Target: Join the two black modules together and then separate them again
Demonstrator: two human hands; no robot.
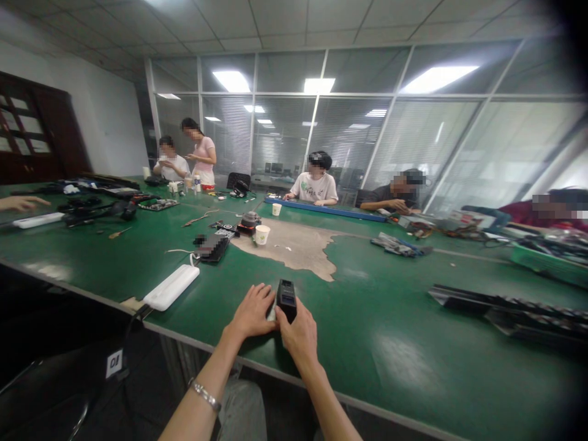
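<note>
On the green table [367,343], near its front edge, a small black box-shaped device [286,294] stands with its narrow end up. My right hand [298,334] grips it from the right, the thumb across its near side. Just left of the device, my left hand [252,311] rests low with its fingers stretched forward. A sliver of something pale [272,313] shows between that hand and the device; I cannot make out what it is. The device's exact kind is not clear.
A white power strip [172,286] lies to my left, with a paper cup [262,234] farther ahead. Black metal strips [514,312] lie at the right, gloves [397,245] beyond them. Several people sit or stand around the table; a co-worker's hand [22,203] reaches in at far left.
</note>
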